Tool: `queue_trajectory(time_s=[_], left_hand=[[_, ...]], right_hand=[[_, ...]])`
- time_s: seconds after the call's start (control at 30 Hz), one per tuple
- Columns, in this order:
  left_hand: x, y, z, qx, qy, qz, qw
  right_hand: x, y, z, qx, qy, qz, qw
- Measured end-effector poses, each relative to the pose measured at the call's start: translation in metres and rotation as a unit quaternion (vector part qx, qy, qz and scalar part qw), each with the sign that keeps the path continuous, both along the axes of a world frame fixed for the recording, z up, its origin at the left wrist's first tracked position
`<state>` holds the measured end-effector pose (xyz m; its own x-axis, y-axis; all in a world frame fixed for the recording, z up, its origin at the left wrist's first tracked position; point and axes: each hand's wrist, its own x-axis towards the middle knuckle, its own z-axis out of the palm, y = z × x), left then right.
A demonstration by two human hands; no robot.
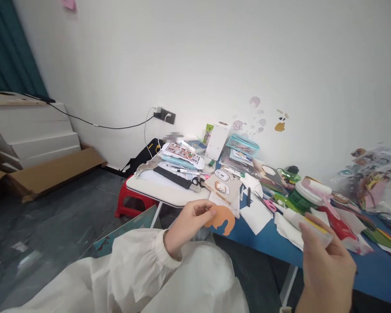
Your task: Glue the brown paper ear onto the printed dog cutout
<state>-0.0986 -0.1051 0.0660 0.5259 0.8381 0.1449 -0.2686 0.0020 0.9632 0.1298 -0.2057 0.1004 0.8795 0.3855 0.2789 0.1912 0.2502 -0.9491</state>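
Observation:
My left hand (189, 224) pinches an orange paper cutout (227, 218) between thumb and fingers, above my lap at the table's front edge. The cutout has a curved outline with a notch at its lower side. In my right hand (329, 265) is a whitish glue bottle (295, 218) with a yellow stripe, its narrow tip pointing left. My fingers cover part of the bottle. Below its tip lies crumpled white tissue (288, 232) on the blue table (254, 241). Pink-handled scissors (270, 205) rest just left of the bottle, beside a white paper piece (256, 217).
A white small table (156, 191) bears papers, a black cutter-like tool (172, 178) and pouches. A green-and-white tub (306, 195) and a red item (337, 224) crowd the right. A red stool (127, 204) stands below left; cardboard boxes (58, 169) sit on the floor.

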Motion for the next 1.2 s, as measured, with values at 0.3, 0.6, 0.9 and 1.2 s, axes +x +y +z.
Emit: queue_trajectory(time_s=[0.3,0.6,0.9,1.2], left_hand=[[0.004,-0.001,-0.004,-0.022,0.002,-0.001,1.0],[0.005,-0.007,-0.001,-0.036,-0.01,0.018,0.999],[0.001,-0.023,0.009,-0.026,-0.028,0.01,0.999],[-0.007,-0.035,0.026,-0.031,-0.028,-0.032,0.999]], right_hand=[[-0.015,0.028,0.023,0.23,0.044,0.188,0.954],[-0.043,0.05,0.059,0.204,0.159,0.426,0.867],[-0.061,0.043,0.082,0.151,0.172,0.499,0.836],[-0.065,0.042,0.084,0.174,0.104,0.521,0.829]])
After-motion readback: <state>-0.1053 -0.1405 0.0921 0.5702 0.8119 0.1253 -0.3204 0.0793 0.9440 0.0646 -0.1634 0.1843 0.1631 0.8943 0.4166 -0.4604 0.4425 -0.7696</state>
